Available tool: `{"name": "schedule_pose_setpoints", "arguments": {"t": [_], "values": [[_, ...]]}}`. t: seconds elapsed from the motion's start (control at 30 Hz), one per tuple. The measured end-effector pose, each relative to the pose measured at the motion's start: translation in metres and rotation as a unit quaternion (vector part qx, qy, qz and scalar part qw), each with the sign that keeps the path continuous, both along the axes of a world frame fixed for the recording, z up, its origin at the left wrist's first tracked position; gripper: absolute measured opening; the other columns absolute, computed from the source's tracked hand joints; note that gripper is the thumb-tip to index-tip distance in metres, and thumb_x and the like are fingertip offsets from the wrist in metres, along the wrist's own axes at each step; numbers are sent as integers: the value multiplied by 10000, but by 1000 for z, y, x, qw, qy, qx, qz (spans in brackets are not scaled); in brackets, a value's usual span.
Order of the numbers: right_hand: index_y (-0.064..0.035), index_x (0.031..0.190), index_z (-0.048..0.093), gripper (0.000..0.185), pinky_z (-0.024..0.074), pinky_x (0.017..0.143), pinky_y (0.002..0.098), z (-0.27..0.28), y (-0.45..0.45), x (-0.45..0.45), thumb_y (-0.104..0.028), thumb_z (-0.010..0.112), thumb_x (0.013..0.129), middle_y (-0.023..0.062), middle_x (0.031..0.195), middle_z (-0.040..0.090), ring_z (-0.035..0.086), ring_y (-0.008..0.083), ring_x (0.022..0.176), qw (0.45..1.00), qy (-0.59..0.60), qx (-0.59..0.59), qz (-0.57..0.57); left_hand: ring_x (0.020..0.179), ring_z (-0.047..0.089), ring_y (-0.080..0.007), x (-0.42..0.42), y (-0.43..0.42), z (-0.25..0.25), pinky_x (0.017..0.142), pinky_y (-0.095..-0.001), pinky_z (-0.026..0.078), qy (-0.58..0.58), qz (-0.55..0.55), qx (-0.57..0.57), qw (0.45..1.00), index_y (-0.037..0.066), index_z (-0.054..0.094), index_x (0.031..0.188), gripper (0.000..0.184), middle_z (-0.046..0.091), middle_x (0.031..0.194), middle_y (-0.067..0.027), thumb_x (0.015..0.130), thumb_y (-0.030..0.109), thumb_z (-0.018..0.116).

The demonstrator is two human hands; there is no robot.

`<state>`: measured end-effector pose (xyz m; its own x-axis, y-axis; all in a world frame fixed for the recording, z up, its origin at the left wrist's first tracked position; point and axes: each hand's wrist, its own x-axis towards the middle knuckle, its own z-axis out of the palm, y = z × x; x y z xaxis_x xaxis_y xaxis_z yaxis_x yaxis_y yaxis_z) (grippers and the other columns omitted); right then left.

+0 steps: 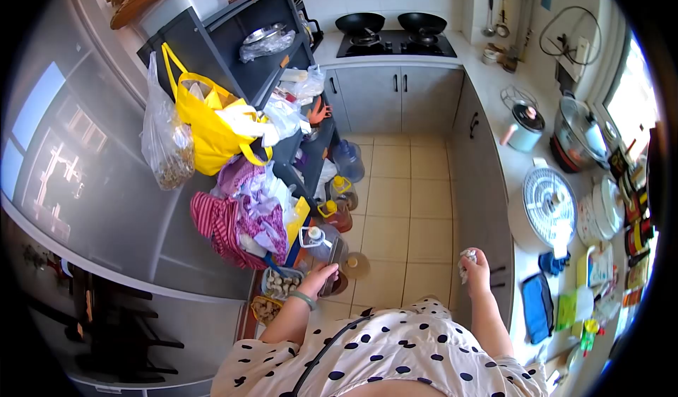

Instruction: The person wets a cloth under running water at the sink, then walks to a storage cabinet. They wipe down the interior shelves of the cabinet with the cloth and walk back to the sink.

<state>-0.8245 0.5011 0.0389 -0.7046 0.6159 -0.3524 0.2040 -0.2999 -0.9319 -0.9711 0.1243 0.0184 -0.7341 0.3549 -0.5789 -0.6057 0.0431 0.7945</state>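
Observation:
My left hand (pixel 319 280), with a green band at its wrist, is closed around a dark, narrow, glossy object (pixel 335 261) whose kind I cannot make out. Behind it on the floor stand a large clear jug with a white cap (pixel 319 239) and a round tan-topped container (pixel 356 265). Below that hand are a basket of garlic-like white bulbs (pixel 281 284) and a yellow basket of brownish lumps (pixel 266 309). Closer to the counter, my right hand (pixel 479 270) has its fingers closed on a crumpled white tissue (pixel 465 264).
A dark shelf unit (pixel 240 58) on the left bears bags, including a yellow bag (pixel 201 125). Bottles (pixel 337 217) line its foot. The right counter (pixel 487 79) carries a white round appliance (pixel 544 206), pots and a blue pouch (pixel 537 309). Two woks (pixel 422 23) sit on the stove.

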Motion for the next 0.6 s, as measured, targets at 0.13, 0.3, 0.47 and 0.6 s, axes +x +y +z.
{"name": "schedule_pose_setpoints", "arguments": {"t": [0.13,0.3,0.47,0.6], "values": [[-57,996,529,232,430,642,240,-7,38,-97,2,552,773,-4,786,532,512,106,705,1000,-17,0,10,724,472,-72,-67,31,-7,672,-194,373,54,-30,-22,998,46,527,1065,377,513,785,25,814,315,606],[-52,1016,493,235,445,595,289,-37,106,-225,-11,521,786,39,781,540,526,157,673,980,79,-179,-28,768,489,-89,-136,57,-39,646,-212,401,28,-10,-122,992,8,448,1228,623,555,938,-23,761,361,661],[-62,1084,449,315,448,581,317,-37,186,-347,-6,489,777,72,844,524,520,190,695,970,91,-224,42,832,511,-111,-196,72,-60,703,-236,423,-3,13,-151,988,-23,418,1258,718,555,994,-73,736,399,673],[-27,1188,402,420,461,658,314,6,202,-443,14,480,777,87,955,516,528,195,793,973,77,-191,108,808,497,-144,-229,98,-22,706,-260,408,-28,55,-185,981,-34,424,1246,769,544,943,-71,702,444,683]]}}
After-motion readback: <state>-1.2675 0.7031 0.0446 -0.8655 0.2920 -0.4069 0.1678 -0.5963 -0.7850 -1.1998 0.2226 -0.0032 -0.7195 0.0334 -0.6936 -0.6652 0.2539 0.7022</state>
